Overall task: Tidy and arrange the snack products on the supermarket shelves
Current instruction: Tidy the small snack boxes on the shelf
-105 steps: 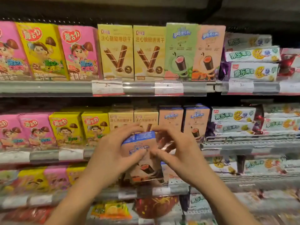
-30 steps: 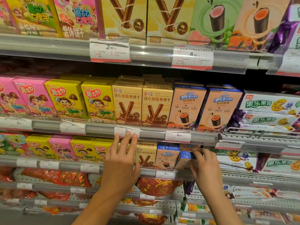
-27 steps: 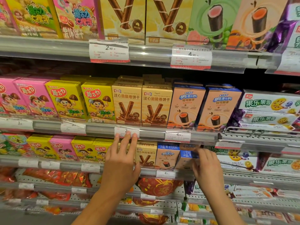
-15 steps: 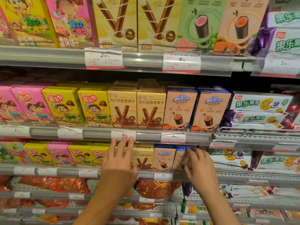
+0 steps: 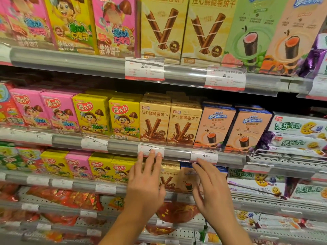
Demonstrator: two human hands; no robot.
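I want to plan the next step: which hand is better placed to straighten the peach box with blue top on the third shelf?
Probably the right hand: its straight fingers already lie over the peach box.

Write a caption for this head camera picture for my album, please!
Two open hands, left hand and right hand, straighten snack boxes on the third shelf.
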